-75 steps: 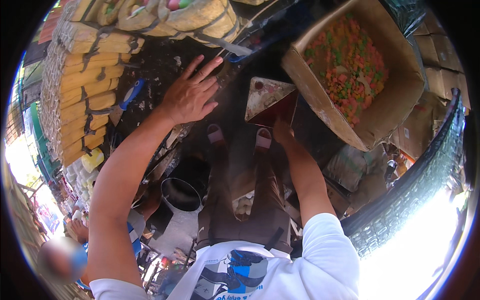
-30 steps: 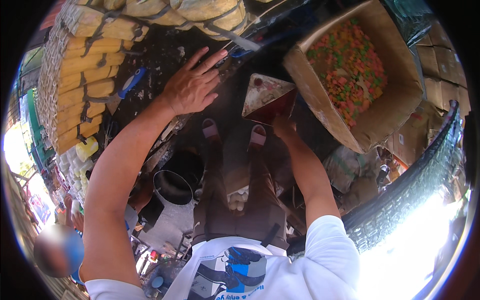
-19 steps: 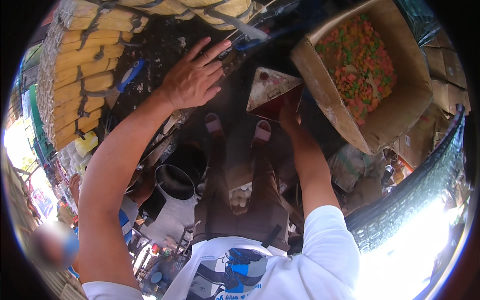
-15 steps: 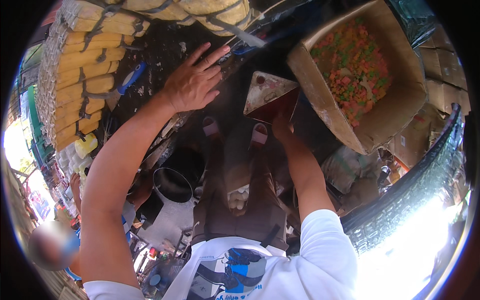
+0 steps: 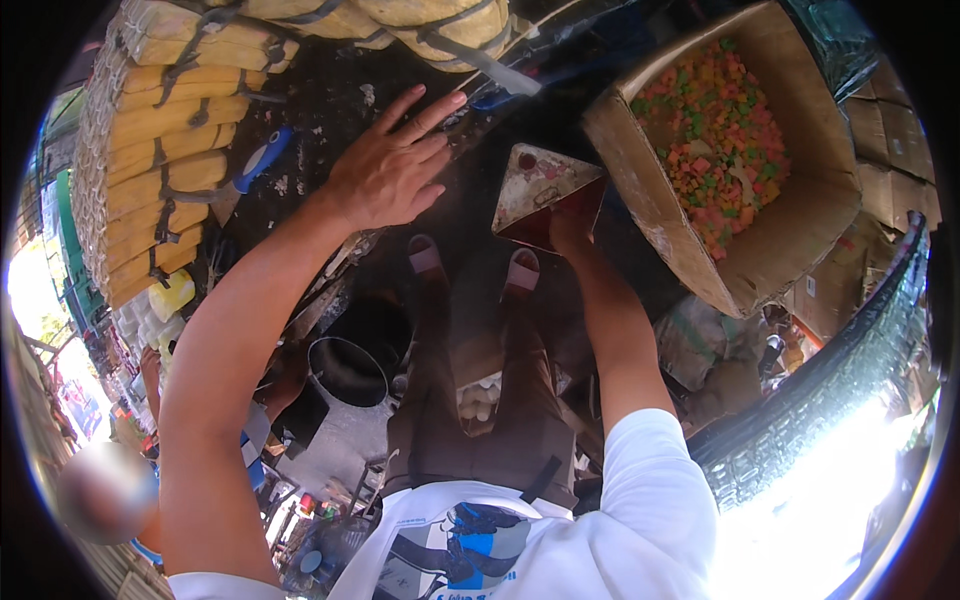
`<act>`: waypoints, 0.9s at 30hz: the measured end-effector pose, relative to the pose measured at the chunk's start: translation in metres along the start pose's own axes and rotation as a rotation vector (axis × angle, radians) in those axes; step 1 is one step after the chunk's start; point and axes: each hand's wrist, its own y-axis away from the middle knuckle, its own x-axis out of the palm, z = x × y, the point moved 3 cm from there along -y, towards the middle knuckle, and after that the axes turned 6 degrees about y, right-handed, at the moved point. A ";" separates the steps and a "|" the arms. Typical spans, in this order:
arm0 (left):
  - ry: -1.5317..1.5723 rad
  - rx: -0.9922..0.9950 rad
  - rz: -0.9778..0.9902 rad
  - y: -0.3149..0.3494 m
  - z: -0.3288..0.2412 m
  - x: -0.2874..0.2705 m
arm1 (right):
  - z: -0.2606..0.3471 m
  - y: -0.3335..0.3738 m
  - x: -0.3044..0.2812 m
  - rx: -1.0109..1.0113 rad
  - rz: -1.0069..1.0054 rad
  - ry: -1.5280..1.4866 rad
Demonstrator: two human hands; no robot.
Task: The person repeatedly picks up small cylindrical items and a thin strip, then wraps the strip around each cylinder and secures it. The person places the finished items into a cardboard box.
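Observation:
My left hand (image 5: 392, 172) is stretched out over a dark, littered surface, fingers apart and nothing in it. Whether its fingertips touch anything there, I cannot tell. To its right is a worn square tin (image 5: 535, 185), whitish and rust-stained on one face, with a dark red inside. My right hand (image 5: 571, 230) reaches into that opening; its fingers are hidden, so any grip cannot be made out. Just right of the tin, a tilted open cardboard box (image 5: 800, 235) contains many small pink, green and orange pieces (image 5: 715, 150).
Yellow bundles (image 5: 170, 150) bound with dark straps are stacked at the far left, beside a blue-handled tool (image 5: 264, 160). A black round container (image 5: 348, 370) stands left of my legs. Another person (image 5: 270, 400) is at the lower left. More cartons (image 5: 885, 130) line the right.
My right hand has gone a little deeper into the tin's opening. The left hand keeps nearly the same pose. The view has shifted slightly.

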 end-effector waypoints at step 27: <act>0.039 0.002 -0.044 0.008 0.004 0.005 | 0.001 0.047 -0.025 0.150 0.233 0.222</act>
